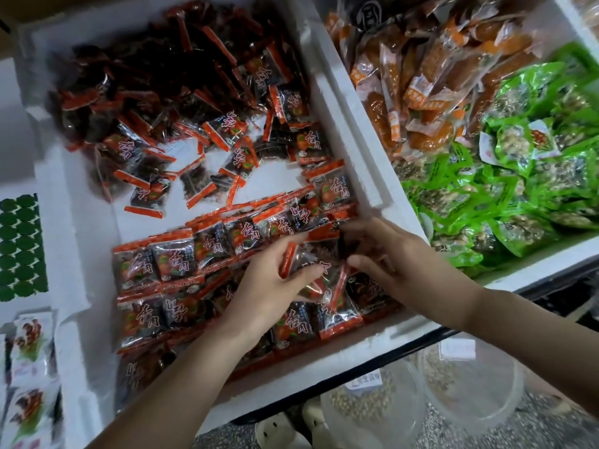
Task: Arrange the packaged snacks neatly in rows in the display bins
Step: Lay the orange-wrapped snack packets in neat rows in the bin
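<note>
Foam bin (pixel 340 131), white with thick walls all round, and the red-and-black snack packets (pixel 175 257) fill most of it. The only free floor is a bare white patch (pixel 269 176) mid-bin, between the loose heap (pixel 155 76) at the far end and the tidy rows (pixel 194 306) at the near end. I count three rows, overlapping and packed tight up to the near wall. Each packet is clear film over dark stuff, with orange-red sealed ends and red script on the front.

Left hand (pixel 269 283) has fingers and thumb curled round one held packet (pixel 308 267) just above the rows, over toward the right wall. Right hand (pixel 392 254) reaches in beside it, fingertips at the same spot. It's too blurred to say whether it's gripping.

The next bin over holds orange packs (pixel 421 76) and green packs (pixel 518 176). Two clear tubs (pixel 372 403) sit below.
</note>
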Tool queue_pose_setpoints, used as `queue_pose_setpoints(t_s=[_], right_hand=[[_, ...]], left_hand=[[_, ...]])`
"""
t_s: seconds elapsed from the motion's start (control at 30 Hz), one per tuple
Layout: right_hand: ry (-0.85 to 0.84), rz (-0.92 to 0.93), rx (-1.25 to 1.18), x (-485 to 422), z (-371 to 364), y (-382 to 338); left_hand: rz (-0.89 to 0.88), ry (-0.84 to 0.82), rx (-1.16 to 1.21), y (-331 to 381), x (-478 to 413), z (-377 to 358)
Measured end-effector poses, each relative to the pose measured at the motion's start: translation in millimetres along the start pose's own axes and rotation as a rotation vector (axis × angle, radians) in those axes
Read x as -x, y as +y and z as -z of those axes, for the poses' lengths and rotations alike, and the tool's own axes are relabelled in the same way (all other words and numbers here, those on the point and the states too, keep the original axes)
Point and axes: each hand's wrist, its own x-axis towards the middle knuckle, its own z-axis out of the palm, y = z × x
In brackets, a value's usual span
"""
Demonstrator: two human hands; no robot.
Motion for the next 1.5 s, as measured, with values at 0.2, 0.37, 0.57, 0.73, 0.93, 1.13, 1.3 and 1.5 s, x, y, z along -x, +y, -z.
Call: queue_pose_setpoints(t_s=[0.2,0.37,0.57,0.73,0.93,1.13,1.3,1.5], right_hand=[[-0.11,-0.076,-0.211,-13.4,-2.5,-6.3],[-0.014,-0.103,-0.197,-20.0,-12.2,-8.3],[-0.009,-0.021,-0.1,-28.7,-28.1,-31.0],[0.007,0.003,-0.067,-50.3,-51.3,-50.4],[0.004,-0.141,-0.211,-79.7,-88.0,-69.0],[-0.109,-0.139,-0.368,-104.3,-133.6,-104.9],[-0.266,-0.141,-0.316,-115.6,-164.3,-128.7],[-0.345,-0.065,-0.235,-104.5,-183.7,-139.5]], left_hand=[[-0.113,-0.052,-0.202,8.9,-4.4,-1.5],[-0.149,0.066,-0.152,3.3,-5.1,2.6],[-0.22,0.085,-0.327,-6.7,10.0,17.1],[-0.256,0.298,-0.532,-34.0,26.8,50.8],[-0.256,0.559,-1.057,-90.1,60.8,104.8],[-0.275,0.401,-1.13,-114.4,91.7,121.3],[-0.375,0.477,-1.125,-114.6,101.4,122.1],[-0.486,0.544,-1.058,-115.6,106.8,127.4]])
